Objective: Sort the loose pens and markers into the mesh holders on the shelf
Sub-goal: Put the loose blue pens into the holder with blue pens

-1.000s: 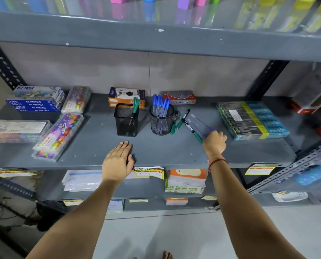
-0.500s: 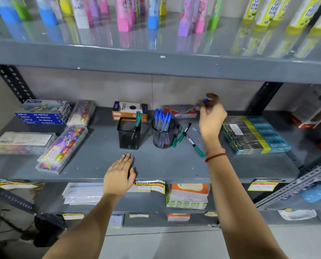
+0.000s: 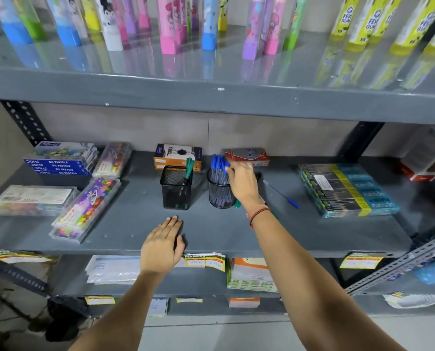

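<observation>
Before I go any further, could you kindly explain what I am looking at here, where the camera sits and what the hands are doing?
There is no machine here: a person works with two bare hands, and the one picture comes from a camera worn on the head, looking forward and down at a grey metal shelf.

On it stand a square mesh holder with green-capped markers and a round mesh holder full of blue-capped pens. One loose blue pen lies to their right, beside a shrink-wrapped pack of boxes. Pastel boxes sit at the far left.

The right hand is over the round holder, its fingers at the pen caps; whether it grips a pen cannot be told. The left hand rests flat and empty on the shelf's front edge.
</observation>
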Demonstrator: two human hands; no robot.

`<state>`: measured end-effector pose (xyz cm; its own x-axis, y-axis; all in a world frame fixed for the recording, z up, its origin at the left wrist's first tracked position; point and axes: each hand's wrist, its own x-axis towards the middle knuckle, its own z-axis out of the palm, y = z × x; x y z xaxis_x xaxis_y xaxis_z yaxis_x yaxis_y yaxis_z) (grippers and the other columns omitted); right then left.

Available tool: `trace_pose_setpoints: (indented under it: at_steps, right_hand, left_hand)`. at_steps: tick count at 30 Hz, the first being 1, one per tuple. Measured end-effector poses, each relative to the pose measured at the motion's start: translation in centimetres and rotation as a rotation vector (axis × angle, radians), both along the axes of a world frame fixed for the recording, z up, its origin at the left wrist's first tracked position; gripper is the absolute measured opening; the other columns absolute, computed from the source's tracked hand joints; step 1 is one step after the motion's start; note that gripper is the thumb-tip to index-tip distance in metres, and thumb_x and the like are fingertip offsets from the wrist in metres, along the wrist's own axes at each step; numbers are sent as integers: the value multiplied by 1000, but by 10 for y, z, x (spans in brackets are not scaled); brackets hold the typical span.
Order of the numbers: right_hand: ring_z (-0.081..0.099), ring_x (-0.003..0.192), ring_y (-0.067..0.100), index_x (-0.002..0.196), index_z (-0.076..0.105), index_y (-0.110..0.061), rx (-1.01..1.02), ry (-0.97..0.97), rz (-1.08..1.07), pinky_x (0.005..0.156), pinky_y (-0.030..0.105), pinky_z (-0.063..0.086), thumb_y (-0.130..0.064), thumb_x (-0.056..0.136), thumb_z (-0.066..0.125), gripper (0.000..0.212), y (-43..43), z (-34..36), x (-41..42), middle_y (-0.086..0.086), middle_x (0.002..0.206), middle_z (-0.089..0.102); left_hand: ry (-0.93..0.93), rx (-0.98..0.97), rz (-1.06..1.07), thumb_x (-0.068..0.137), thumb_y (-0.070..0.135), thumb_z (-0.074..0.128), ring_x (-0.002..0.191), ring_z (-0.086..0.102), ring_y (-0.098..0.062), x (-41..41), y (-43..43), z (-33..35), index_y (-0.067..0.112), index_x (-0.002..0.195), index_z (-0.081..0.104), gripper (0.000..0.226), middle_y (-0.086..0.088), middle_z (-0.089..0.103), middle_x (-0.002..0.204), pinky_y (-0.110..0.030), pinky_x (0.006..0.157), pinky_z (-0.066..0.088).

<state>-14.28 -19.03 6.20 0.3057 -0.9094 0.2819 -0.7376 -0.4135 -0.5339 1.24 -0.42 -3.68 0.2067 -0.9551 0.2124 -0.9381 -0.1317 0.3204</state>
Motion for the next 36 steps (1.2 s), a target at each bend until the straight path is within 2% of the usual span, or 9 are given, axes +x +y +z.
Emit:
trace_pose_setpoints:
  at_steps: [3,8,14,20,23,27,30,33,36]
  right_hand:
    - [43,117,38,138,42,-9,-71,96,49,97,48,41,-15,98,45,40,-2,-1,-2,20,126,55]
    - [46,116,35,118,54,0,-82,-46,-164,91,45,45,-12,97,45,26,-9,-7,-38,21,118,56]
    - [40,125,38,122,49,2,206,276,-449,100,48,40,-3,90,50,33,-16,-41,-112,24,131,50]
    - [46,118,40,114,55,3,154,331,-480,93,47,46,7,85,50,30,0,-61,-129,24,122,57]
    - [52,112,41,108,57,6,154,202,-496,87,47,49,9,85,51,24,3,-55,-126,27,116,57]
    - [57,107,39,111,59,4,66,-193,-487,89,39,48,-1,91,53,22,3,-25,-112,27,116,60]
    - [63,94,36,107,62,2,-60,-432,-413,84,34,50,-3,89,58,20,0,13,-96,25,105,65]
    - [66,76,25,99,65,1,-233,-605,-361,67,12,42,-2,85,64,15,1,54,-75,18,92,70]
    - [58,60,12,90,63,2,-353,-724,-197,57,-1,38,3,79,67,12,3,80,-50,5,75,63]
  left_hand:
    - [2,-2,-1,85,28,32,112,61,-31,0,0,0,2,115,65,51,-15,65,121,-46,95,46]
    - [-4,2,3,86,30,31,113,60,-31,0,0,0,2,116,64,52,-15,64,122,-46,96,46]
    - [2,-5,7,86,30,30,115,59,-32,-2,0,1,1,117,63,54,-17,63,124,-46,97,44]
    - [-7,5,5,86,31,29,116,58,-32,-2,0,1,1,118,62,55,-17,62,125,-46,98,43]
    - [-1,9,5,87,31,29,117,57,-32,-2,1,2,1,119,62,55,-17,62,125,-46,98,43]
    - [-1,18,8,87,32,29,118,56,-31,-1,2,1,2,120,61,55,-16,61,127,-45,99,42]
    - [-8,31,3,88,33,27,119,55,-31,-2,2,2,2,121,61,56,-16,60,127,-46,100,42]
    - [-14,39,-1,88,32,28,119,55,-31,-2,2,3,1,121,60,56,-16,61,127,-45,100,42]
    - [-16,51,-2,88,34,27,121,54,-31,-1,2,3,2,123,59,57,-16,59,128,-45,101,42]
